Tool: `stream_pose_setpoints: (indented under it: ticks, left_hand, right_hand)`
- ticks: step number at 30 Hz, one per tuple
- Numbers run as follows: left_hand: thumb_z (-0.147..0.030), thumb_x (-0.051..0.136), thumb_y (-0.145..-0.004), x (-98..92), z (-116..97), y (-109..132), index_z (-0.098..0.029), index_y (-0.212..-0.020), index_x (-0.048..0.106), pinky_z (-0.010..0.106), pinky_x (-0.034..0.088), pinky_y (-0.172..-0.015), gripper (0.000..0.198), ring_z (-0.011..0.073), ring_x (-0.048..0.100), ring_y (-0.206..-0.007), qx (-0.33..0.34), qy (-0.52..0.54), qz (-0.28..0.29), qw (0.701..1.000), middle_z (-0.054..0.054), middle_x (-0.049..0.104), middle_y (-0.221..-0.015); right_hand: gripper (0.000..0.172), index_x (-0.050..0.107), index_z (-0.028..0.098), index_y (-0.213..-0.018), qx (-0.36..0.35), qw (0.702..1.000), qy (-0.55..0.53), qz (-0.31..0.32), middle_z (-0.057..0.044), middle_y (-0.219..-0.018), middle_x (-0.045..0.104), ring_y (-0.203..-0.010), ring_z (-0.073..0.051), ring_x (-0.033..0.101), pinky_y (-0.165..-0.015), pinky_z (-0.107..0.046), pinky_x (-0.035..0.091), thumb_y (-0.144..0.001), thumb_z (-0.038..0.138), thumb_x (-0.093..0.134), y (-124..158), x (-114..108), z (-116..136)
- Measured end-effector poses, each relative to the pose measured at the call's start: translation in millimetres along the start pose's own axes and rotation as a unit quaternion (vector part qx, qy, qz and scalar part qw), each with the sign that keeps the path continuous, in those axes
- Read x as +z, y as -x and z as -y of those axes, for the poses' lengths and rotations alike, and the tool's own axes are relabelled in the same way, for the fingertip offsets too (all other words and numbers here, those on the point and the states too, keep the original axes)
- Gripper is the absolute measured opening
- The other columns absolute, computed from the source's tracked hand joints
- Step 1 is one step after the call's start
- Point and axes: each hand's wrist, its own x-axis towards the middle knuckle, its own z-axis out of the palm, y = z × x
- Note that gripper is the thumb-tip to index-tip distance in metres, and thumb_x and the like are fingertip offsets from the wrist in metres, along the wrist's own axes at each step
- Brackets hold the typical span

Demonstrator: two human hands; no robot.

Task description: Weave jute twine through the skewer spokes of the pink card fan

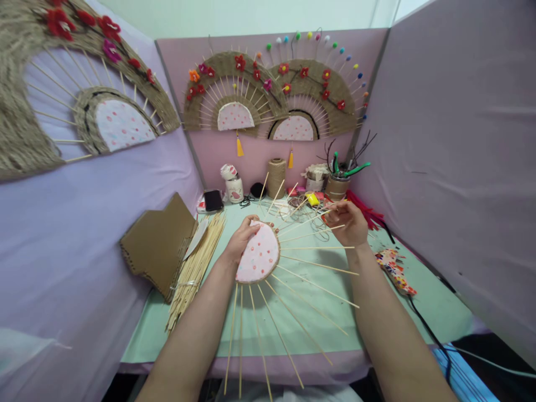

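My left hand (242,241) grips the straight left edge of a half-round fan centre (260,255), white with pink spots and a brown rim. Thin bamboo sticks (318,248) spread from its curved edge like rays, several of them pointing down towards me. My right hand (352,222) is raised at the outer tips of the upper right sticks. Its fingers are pinched together, and what lies between them is too small to make out. Loose twine (322,233) trails on the table behind the sticks.
A bundle of bamboo sticks (195,273) and cut cardboard (157,243) lie left. At the back stand a twine spool (276,178) and a jar with green-handled pliers (338,187). A flower-patterned glue gun (396,271) with a cord lies right. Finished fans (234,61) hang behind.
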Motion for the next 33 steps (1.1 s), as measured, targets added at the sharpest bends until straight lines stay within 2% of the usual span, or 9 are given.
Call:
stream_pose_setpoints:
  ticks: [5,10,15,18,22,25,28,30,33]
  left_hand:
    - [-0.020,0.067,-0.070,3.1,0.1,1.3,-0.022,-0.096,0.043,0.034,0.051,-0.072,0.036,0.0253,0.067,-0.090,-0.013,0.005,0.005,1.000,0.006,0.068,-0.100]
    - [-0.019,0.066,-0.070,5.3,2.0,1.7,-0.022,-0.097,0.042,0.036,0.050,-0.076,0.037,0.0254,0.066,-0.092,-0.028,0.017,0.001,0.999,0.006,0.067,-0.102]
    - [-0.017,0.065,-0.071,3.1,4.8,-0.6,-0.022,-0.095,0.044,0.034,0.051,-0.074,0.033,0.0244,0.067,-0.091,-0.019,0.019,-0.006,1.000,0.005,0.069,-0.098]
    - [-0.017,0.065,-0.072,0.1,4.5,-2.9,-0.022,-0.094,0.046,0.035,0.050,-0.078,0.030,0.0224,0.066,-0.091,0.004,0.034,-0.019,0.999,0.003,0.069,-0.097]
    - [-0.017,0.064,-0.072,-4.8,-1.7,-4.7,-0.022,-0.092,0.049,0.032,0.050,-0.080,0.025,0.0196,0.066,-0.091,0.067,0.079,-0.065,0.993,0.003,0.069,-0.095]
    - [-0.019,0.062,-0.074,-8.5,-8.9,-4.5,-0.020,-0.089,0.054,0.029,0.050,-0.078,0.016,0.0172,0.067,-0.084,0.099,0.111,-0.117,0.982,0.003,0.070,-0.090]
    - [-0.020,0.060,-0.076,-9.2,-13.5,-3.0,-0.019,-0.090,0.057,0.031,0.050,-0.080,0.015,0.0190,0.066,-0.087,0.122,0.145,-0.129,0.973,0.004,0.070,-0.090]
    - [-0.019,0.059,-0.076,-7.2,-13.4,-1.7,-0.021,-0.095,0.057,0.036,0.049,-0.084,0.020,0.0220,0.065,-0.096,0.129,0.171,-0.108,0.971,0.004,0.069,-0.094]
    - [-0.020,0.058,-0.076,-2.4,-9.6,-0.2,-0.025,-0.105,0.056,0.043,0.047,-0.089,0.029,0.0248,0.062,-0.103,0.114,0.197,-0.073,0.971,0.002,0.068,-0.100]
  right_hand:
    - [0.018,0.064,0.022,-0.063,-0.035,0.999,-0.027,-0.026,0.001,-0.062,0.058,-0.049,-0.009,0.039,-0.051,-0.026,0.035,-0.074,0.036,0.061,0.2,1.5,0.8]
    - [0.020,0.063,0.021,-0.060,-0.049,0.997,-0.046,-0.033,0.002,-0.054,0.054,-0.049,-0.008,0.041,-0.049,-0.023,0.035,-0.072,0.036,0.061,-1.5,1.2,-0.5]
    - [0.023,0.060,0.020,-0.059,-0.049,0.997,-0.062,-0.024,0.002,-0.056,0.054,-0.049,-0.008,0.043,-0.053,-0.024,0.040,-0.075,0.038,0.061,-1.6,-0.6,1.6]
    - [0.031,0.054,0.020,-0.056,-0.025,0.999,-0.035,-0.023,0.003,-0.051,0.048,-0.046,-0.007,0.041,-0.047,-0.023,0.037,-0.076,0.042,0.060,-3.1,-2.1,1.1]
    - [0.037,0.050,0.019,-0.051,0.075,0.992,0.102,-0.015,0.007,-0.041,0.030,-0.037,-0.005,0.023,-0.037,-0.021,0.018,-0.073,0.045,0.063,-3.4,-0.7,-14.3]
    - [0.041,0.051,0.017,-0.050,0.159,0.947,0.273,0.053,0.007,-0.040,0.030,-0.038,-0.005,0.023,-0.039,-0.022,0.017,-0.072,0.049,0.063,5.8,11.3,-30.8]
    - [0.040,0.056,0.016,-0.053,0.246,0.863,0.387,0.213,0.003,-0.047,0.042,-0.044,-0.006,0.033,-0.043,-0.022,0.024,-0.071,0.051,0.061,22.5,33.0,-38.1]
    - [0.040,0.055,0.015,-0.054,0.309,0.805,0.381,0.335,0.003,-0.048,0.044,-0.045,-0.007,0.034,-0.045,-0.022,0.025,-0.074,0.051,0.058,33.4,48.1,-37.0]
    - [0.040,0.053,0.015,-0.054,0.336,0.759,0.330,0.450,0.003,-0.049,0.044,-0.048,-0.007,0.036,-0.049,-0.022,0.029,-0.078,0.047,0.054,43.3,62.2,-35.7]
